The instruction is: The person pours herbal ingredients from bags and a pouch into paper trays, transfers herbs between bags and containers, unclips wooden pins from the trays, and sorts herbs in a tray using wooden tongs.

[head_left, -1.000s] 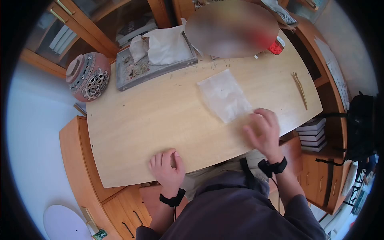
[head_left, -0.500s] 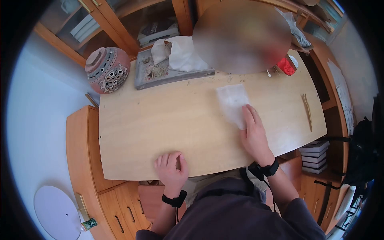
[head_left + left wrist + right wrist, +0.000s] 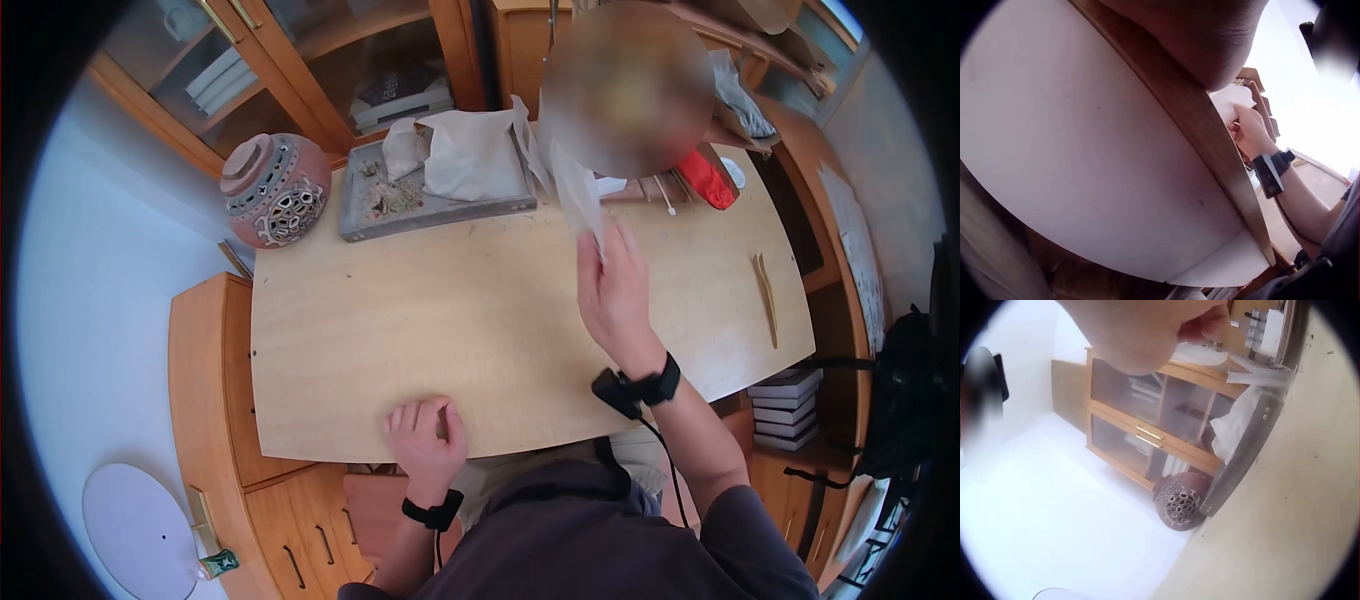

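My right hand point(image 3: 617, 290) pinches the lower end of a thin white translucent sheet point(image 3: 576, 195), which stands raised above the desk toward its back. In the left wrist view the same hand point(image 3: 1250, 130) grips the white sheet point(image 3: 1230, 101). The right wrist view shows part of the hand point(image 3: 1141, 331), with the sheet point(image 3: 1200, 354) by its fingers. My left hand point(image 3: 428, 440) rests at the desk's front edge, fingers loosely curled, holding nothing; its wrist view shows only part of it point(image 3: 1197, 37).
A grey tray point(image 3: 440, 218) with white paper point(image 3: 472, 160) and dried bits lies at the back left, beside a patterned clay pot point(image 3: 278, 190). Tweezers point(image 3: 767, 300) lie at the right. A red item point(image 3: 706, 180) is at the back right, next to a blurred round area.
My right hand has moved away from my body and lifted the sheet off the desk, turning it upright. The left hand has stayed at the front edge.
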Motion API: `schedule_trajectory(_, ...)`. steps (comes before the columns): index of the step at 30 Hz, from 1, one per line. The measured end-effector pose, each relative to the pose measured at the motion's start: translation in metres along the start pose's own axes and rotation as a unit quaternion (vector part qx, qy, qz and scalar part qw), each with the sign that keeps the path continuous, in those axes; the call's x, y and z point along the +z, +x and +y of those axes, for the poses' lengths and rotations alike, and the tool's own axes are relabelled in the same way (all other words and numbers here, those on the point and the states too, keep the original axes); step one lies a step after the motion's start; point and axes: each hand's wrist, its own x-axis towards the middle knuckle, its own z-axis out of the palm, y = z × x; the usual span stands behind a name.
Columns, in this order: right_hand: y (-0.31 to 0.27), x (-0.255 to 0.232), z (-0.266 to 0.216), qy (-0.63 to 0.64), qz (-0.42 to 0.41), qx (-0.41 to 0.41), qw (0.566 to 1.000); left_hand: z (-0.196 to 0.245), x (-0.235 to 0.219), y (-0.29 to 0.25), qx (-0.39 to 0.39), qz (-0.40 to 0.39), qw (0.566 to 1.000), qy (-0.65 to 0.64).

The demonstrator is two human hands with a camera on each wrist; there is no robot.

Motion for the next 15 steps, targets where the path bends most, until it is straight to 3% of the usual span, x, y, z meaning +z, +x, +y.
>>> schedule_trajectory(1, 0.012, 0.010, 0.005, 0.011, 0.026, -0.046, 0.999, -0.001, 0.001, -0.001, -0.001, 0.004, 1.000, 0.000)
schedule_trajectory(8, 0.069, 0.049, 0.028, -0.058, 0.045, -0.091, 0.993, -0.002, 0.002, -0.002, -0.007, 0.007, 1.000, 0.000)
schedule_trajectory(15, 0.090, 0.061, 0.049, -0.101, -0.011, -0.021, 0.995, -0.003, 0.002, 0.000, 0.000, 0.011, 1.000, -0.006)
